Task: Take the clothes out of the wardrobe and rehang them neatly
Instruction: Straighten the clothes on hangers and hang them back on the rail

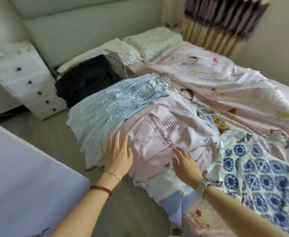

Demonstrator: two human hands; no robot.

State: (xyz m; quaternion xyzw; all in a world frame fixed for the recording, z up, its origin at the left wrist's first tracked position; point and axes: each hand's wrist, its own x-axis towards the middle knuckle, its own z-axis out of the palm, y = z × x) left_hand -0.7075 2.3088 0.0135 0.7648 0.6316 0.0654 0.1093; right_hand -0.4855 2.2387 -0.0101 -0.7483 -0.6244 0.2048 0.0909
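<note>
Both hands lie flat on a pink T-shirt (166, 134) w/ dark red lettering, spread on the near edge of the bed (243, 79). Left hand (117, 155): fingers straight & splayed, palm down on the shirt's left part, touching the edge of a light blue checked garment (109, 106) just beside it; grips nothing. Right hand (185, 162): fingers straight, relaxed, resting on the shirt's lower middle, fingertips at the end of the lettering; holds nothing either. Blue checked piece overlaps the pink shirt's upper left. Beyond it, a black garment (87, 79) lies near the headboard (89, 28). Right of the shirt, a white fabric w/ blue round patterns (260, 175). White cloth (167, 185) shows under the shirt's near hem. White drawer unit (20, 77) stands left of the bed, pillow (154, 41) at the far end
</note>
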